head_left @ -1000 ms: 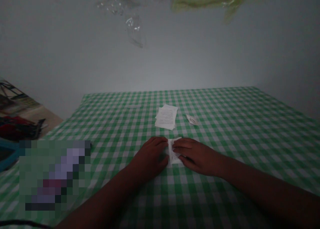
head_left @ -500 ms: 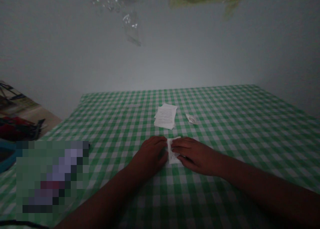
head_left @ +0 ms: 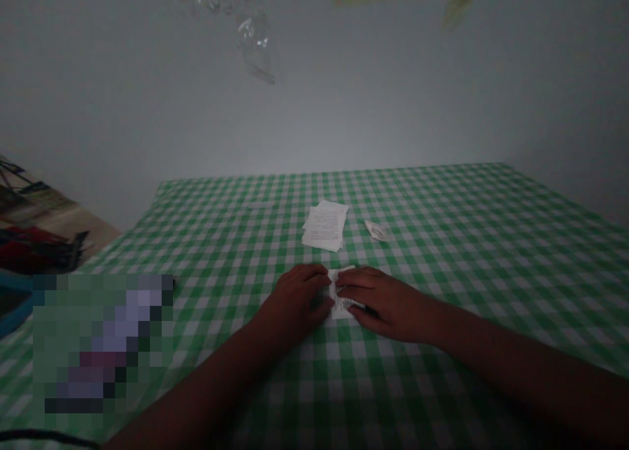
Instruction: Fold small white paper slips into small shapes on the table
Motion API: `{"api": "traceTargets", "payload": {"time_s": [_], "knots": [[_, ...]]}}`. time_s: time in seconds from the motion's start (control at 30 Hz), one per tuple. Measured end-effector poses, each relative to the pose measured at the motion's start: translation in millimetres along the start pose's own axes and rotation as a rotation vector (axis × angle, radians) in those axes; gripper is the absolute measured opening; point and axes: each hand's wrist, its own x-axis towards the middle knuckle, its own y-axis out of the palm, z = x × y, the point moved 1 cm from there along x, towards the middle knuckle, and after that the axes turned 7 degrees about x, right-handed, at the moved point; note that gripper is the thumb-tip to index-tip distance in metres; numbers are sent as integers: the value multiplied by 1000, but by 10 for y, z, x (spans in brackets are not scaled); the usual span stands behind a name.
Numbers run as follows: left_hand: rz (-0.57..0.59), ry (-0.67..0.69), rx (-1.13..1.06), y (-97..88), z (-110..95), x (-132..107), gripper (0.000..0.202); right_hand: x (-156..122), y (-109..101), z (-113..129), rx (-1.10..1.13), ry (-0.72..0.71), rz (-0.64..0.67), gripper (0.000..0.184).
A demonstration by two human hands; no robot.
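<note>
A small white piece of printed paper (head_left: pixel 339 310) lies on the checked cloth between my hands, its far edge looking folded or slightly raised. My right hand (head_left: pixel 386 302) rests over its right part, fingers stretched out flat on the print and the thumb apart, nearer me. At the left edge of the paper, the fingertips and thumb of my left hand (head_left: pixel 302 299) touch it or lie right beside it, with a gap between them. Much of the paper's right side is hidden under my right hand. Beyond it lies a loose stack of printed sheets (head_left: pixel 324 228).
A small folded paper (head_left: pixel 376 231) sits right of the stack. The green-and-white checked tablecloth (head_left: pixel 442 240) reaches a grey wall (head_left: pixel 314 109) hung with clear plastic (head_left: pixel 255 44). At left are a blurred-out patch (head_left: pixel 118 325), a blue object (head_left: pixel 14 306) and a black cable (head_left: pixel 49 435).
The view has shifted slightly, so everything sits a little higher. Both hands keep nearly the same place at the paper.
</note>
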Motion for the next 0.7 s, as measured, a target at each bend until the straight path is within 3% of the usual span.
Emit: {"api": "traceTargets", "payload": {"time_s": [0.7], "knots": [[21, 32, -1, -51, 0, 7, 36, -42, -13, -54, 99, 49, -9, 27]]}}
